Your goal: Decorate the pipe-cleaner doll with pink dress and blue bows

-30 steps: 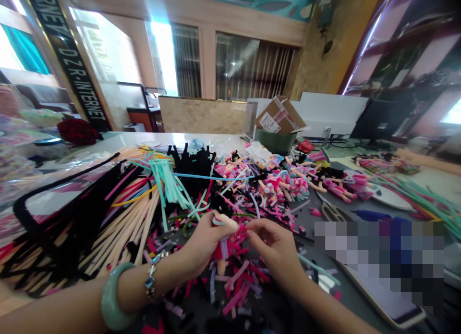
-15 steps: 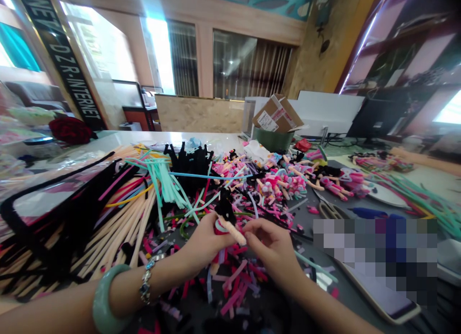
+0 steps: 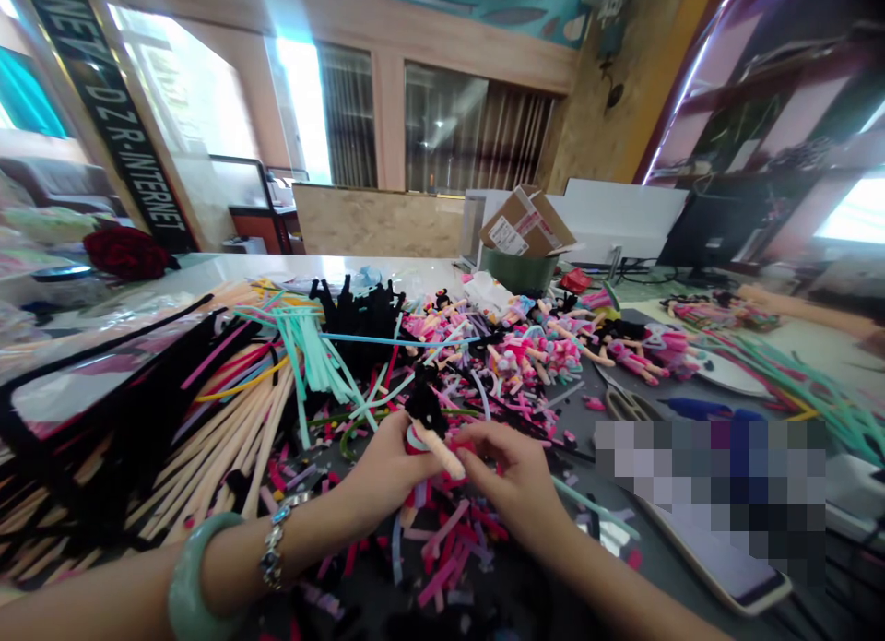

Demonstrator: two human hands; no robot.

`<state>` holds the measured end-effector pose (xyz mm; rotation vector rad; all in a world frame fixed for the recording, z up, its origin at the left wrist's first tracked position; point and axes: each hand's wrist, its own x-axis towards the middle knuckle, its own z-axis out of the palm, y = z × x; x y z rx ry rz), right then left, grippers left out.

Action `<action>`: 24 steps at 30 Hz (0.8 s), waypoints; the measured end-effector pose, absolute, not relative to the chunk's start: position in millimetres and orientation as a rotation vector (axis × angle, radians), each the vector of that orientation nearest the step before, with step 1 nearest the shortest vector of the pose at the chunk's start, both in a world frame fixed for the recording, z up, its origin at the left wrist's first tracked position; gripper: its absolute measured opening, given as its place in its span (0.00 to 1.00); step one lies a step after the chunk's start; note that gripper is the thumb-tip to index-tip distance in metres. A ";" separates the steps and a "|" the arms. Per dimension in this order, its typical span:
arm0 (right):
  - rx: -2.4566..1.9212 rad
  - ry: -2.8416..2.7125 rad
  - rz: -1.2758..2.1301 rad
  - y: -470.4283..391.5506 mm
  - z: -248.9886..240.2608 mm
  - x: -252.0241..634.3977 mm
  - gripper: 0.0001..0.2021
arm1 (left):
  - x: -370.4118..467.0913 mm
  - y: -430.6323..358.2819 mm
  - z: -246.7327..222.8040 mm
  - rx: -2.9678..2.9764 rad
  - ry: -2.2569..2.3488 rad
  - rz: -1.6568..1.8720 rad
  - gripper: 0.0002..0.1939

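A small fuzzy doll [image 3: 435,443] with a black top and a pale peach limb is between my hands, above a litter of cut pink and purple stem pieces [image 3: 449,549]. My left hand [image 3: 391,461] is closed round its left side, with a bit of red and white beside the fingers. My right hand [image 3: 508,470] pinches at the doll's right side, where something red shows at the fingertips. A green bangle and a silver bracelet are on my left wrist.
Peach stems [image 3: 228,447], mint stems [image 3: 314,355] and black stems [image 3: 363,314] lie left and ahead. Finished dolls [image 3: 532,346] are piled beyond my hands. Scissors [image 3: 622,401], a blue tool [image 3: 712,410] and a phone [image 3: 719,553] lie right. Another person's arm [image 3: 808,314] reaches in.
The doll has tilted slightly, its pale limb pointing lower. The whole view has shifted a little. Both hands keep their hold near the same place.
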<state>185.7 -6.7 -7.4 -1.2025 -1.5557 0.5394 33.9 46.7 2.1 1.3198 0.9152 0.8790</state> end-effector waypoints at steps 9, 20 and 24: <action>-1.233 -1.645 0.431 -6.1 -3.9 186.9 0.06 | 33.7 48.7 -1.5 1.337 0.813 0.896 0.10; -1.168 -1.596 0.506 -8.3 -4.8 186.2 0.05 | 35.2 46.6 0.2 1.222 0.846 0.874 0.15; -1.162 -1.524 0.601 -6.1 -7.6 187.7 0.04 | 36.0 46.5 -1.3 1.073 0.829 0.851 0.14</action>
